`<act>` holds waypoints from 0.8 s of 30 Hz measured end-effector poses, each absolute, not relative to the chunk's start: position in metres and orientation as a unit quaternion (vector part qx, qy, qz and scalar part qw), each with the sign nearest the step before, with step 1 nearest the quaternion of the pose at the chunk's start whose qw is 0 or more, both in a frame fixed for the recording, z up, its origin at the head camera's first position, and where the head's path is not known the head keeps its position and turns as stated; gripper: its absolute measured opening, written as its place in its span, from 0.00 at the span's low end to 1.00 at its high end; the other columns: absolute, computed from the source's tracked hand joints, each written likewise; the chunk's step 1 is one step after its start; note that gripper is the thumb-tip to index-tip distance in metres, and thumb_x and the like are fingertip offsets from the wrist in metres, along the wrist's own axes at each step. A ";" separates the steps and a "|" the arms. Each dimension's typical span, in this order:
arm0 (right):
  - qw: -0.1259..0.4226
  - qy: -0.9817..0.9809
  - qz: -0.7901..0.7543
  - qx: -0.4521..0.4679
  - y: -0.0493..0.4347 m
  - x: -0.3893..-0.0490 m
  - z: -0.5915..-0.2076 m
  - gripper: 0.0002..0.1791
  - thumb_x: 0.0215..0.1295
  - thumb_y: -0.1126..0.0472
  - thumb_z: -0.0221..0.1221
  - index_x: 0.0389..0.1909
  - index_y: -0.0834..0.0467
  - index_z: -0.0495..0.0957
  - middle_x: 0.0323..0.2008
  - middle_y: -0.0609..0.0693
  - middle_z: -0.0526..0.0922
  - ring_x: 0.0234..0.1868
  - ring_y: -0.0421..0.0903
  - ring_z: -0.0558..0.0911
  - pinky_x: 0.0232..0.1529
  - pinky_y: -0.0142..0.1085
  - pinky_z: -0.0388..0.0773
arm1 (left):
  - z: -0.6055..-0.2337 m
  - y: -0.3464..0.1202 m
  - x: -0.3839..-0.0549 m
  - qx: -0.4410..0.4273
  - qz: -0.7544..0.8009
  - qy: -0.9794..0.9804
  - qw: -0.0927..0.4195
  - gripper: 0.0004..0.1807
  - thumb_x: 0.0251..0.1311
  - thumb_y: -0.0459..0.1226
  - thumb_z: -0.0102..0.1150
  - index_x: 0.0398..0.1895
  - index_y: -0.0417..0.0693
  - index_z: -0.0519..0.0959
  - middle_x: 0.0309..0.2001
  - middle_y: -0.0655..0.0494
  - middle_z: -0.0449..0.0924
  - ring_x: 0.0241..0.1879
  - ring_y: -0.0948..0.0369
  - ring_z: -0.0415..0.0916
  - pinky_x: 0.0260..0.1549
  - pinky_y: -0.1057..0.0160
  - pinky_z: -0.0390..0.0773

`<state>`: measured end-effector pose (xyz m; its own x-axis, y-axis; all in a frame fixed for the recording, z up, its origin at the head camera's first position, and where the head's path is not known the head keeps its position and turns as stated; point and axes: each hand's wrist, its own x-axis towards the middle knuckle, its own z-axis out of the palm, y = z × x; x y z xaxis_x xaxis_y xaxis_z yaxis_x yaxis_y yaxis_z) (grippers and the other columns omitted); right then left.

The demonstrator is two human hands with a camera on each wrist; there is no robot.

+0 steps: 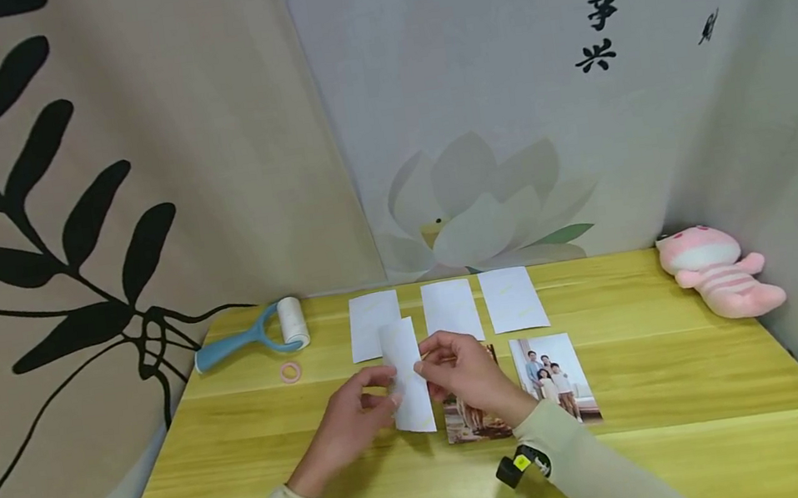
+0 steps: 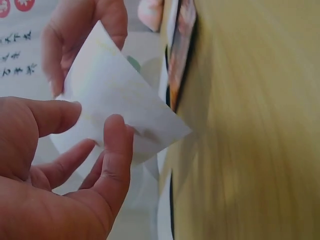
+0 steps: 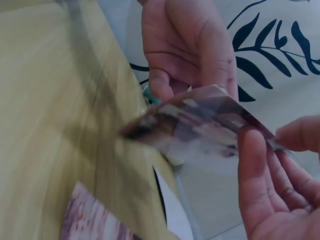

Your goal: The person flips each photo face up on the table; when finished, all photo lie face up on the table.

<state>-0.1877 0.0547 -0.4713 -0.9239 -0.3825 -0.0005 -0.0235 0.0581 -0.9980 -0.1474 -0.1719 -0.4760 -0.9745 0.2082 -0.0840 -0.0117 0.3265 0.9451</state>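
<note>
A photo print (image 1: 407, 382) stands tilted above the table, its white back towards the head camera; the right wrist view shows its blurred picture side (image 3: 195, 120). My right hand (image 1: 472, 378) pinches it by the right edge between thumb and fingers. At the opposite edge is my left hand (image 1: 359, 416), its fingers spread and slightly bent, fingertips (image 2: 74, 111) right by the white back. Under my right hand lies a darker photo (image 1: 467, 421), partly hidden. To its right is a family photo (image 1: 555, 376), picture up.
Three white sheets (image 1: 375, 315) lie in a row at the back. A blue-handled lint roller (image 1: 251, 336) and a small pink ring (image 1: 290, 372) are at the back left. A pink plush toy (image 1: 723, 273) sits at the right, by the curtain (image 1: 772, 149).
</note>
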 end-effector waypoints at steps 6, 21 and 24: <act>0.123 0.710 -0.675 -0.161 0.046 -0.181 -0.460 0.15 0.74 0.59 0.65 0.55 0.63 0.78 0.40 0.55 0.84 0.29 0.46 0.86 0.36 0.57 0.89 | -0.467 -0.163 -0.142 0.089 0.608 0.781 0.112 0.23 0.76 0.40 0.62 0.71 0.48 0.75 0.65 0.41 0.78 0.56 0.45 0.85 0.47 0.48 0.89; 0.080 0.735 -0.653 -0.161 0.025 -0.180 -0.462 0.14 0.69 0.55 0.70 0.48 0.57 0.80 0.37 0.52 0.83 0.32 0.45 0.81 0.31 0.34 0.82 | -0.466 -0.162 -0.135 0.119 0.600 0.784 0.106 0.27 0.77 0.39 0.60 0.75 0.44 0.71 0.63 0.39 0.82 0.55 0.50 0.88 0.44 0.62 0.89; 0.083 0.735 -0.653 -0.162 0.024 -0.181 -0.463 0.14 0.68 0.56 0.71 0.47 0.58 0.80 0.37 0.52 0.83 0.32 0.45 0.82 0.31 0.35 0.83 | -0.466 -0.161 -0.136 0.109 0.593 0.792 0.097 0.25 0.77 0.35 0.58 0.74 0.41 0.73 0.60 0.38 0.84 0.53 0.51 0.89 0.43 0.64 0.89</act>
<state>-0.1812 0.0241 -0.4628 -0.9337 -0.3470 0.0888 -0.1290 0.0944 -0.9871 -0.1364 -0.1614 -0.4664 -0.9573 0.2882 -0.0241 0.0578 0.2724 0.9604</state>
